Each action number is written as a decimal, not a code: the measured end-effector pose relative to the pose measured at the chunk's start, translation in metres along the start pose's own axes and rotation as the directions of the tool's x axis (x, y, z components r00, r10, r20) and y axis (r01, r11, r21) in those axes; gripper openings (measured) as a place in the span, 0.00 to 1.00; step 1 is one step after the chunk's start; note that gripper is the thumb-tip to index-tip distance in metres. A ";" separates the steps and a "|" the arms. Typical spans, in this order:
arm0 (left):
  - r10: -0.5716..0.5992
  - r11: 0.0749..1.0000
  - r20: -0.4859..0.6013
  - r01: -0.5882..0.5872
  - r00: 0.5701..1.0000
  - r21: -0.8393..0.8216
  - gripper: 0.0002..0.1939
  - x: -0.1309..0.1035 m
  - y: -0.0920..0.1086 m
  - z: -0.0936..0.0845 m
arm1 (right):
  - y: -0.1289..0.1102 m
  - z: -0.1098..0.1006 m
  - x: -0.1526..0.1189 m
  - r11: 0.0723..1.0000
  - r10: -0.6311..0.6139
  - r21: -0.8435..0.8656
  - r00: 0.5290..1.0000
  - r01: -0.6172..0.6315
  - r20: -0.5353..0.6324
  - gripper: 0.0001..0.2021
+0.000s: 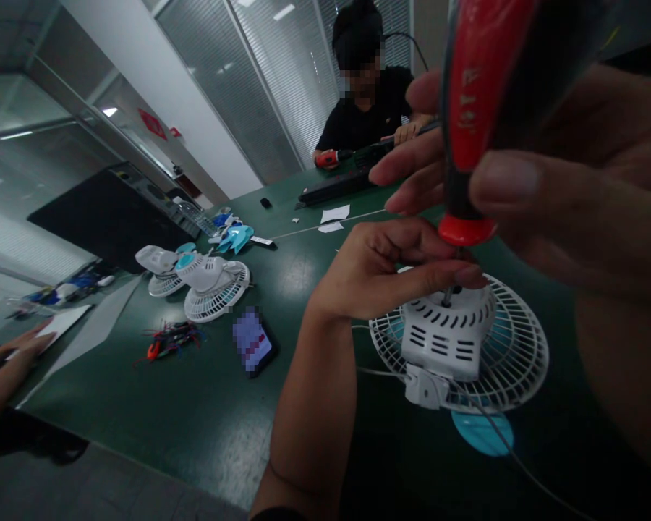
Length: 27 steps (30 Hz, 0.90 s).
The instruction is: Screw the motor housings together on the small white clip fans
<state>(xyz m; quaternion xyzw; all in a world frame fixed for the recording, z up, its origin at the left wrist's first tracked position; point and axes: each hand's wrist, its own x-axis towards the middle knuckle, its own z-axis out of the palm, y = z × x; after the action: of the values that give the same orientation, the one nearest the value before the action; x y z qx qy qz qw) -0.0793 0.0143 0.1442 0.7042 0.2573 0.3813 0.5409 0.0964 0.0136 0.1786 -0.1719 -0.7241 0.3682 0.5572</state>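
My right hand (569, 166) grips a red and black screwdriver (473, 108) close to the camera, its shaft pointing down. The thumb and fingers of my left hand (390, 268) close around the lower shaft, just under the red collar. The tip reaches into the back of a white motor housing (445, 336), and my fingers partly hide that spot. This housing belongs to a small fan whose white wire grille (521, 347) lies on the green table. A white clip-like piece (426, 387) with a cable sits at the housing's near side, and a light blue disc (482, 432) shows below.
On the left are more white fans (211, 286), a phone (253, 341) and a tangle of wires (173, 340). A black computer case (113, 210) stands behind. Across the table (206, 412) a person (366, 94) holds a red tool; another person's hands (16, 362) rest far left.
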 end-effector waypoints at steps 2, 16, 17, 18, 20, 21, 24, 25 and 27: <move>-0.008 1.000 0.005 0.008 1.000 -0.008 0.20 -0.001 0.002 0.000 | -0.002 -0.002 0.001 0.997 0.062 0.054 0.998 -0.061 -0.010 0.14; 0.061 0.989 -0.030 -0.056 0.998 0.140 0.23 0.006 -0.006 -0.001 | 0.005 -0.001 0.001 0.998 -0.067 -0.009 0.997 0.067 -0.030 0.16; 0.068 0.988 -0.045 -0.061 0.997 0.141 0.24 0.007 -0.006 -0.001 | 0.006 -0.002 0.002 0.995 -0.093 -0.023 0.995 0.092 -0.028 0.16; 0.077 0.988 -0.055 -0.069 0.996 0.137 0.24 0.007 -0.006 0.000 | 0.007 -0.004 0.003 0.992 -0.120 -0.032 0.992 0.120 -0.026 0.18; 0.097 0.989 -0.065 -0.088 0.993 0.122 0.24 0.007 -0.005 0.000 | 0.008 -0.006 0.004 0.985 -0.170 -0.033 0.985 0.169 -0.028 0.22; 0.106 0.989 -0.069 -0.098 0.992 0.115 0.24 0.007 -0.005 0.000 | 0.007 -0.006 0.004 0.983 -0.183 -0.035 0.983 0.182 -0.026 0.24; 0.151 0.987 -0.082 -0.146 0.985 0.069 0.20 0.007 -0.006 0.000 | 0.006 -0.004 0.003 0.981 -0.188 -0.045 0.982 0.187 -0.029 0.24; 0.172 0.985 -0.079 -0.168 0.982 0.044 0.17 0.008 -0.006 0.000 | 0.006 -0.003 0.003 0.984 -0.176 -0.043 0.984 0.174 -0.037 0.23; 0.206 0.978 -0.066 -0.207 0.976 -0.005 0.13 0.009 -0.007 0.000 | 0.006 0.000 0.005 0.987 -0.158 -0.024 0.986 0.157 -0.052 0.24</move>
<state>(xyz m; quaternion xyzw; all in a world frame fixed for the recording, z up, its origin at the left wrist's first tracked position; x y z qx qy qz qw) -0.0738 0.0234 0.1395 0.7110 0.1980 0.4596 0.4940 0.0939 0.0206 0.1772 -0.1298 -0.7237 0.3109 0.6022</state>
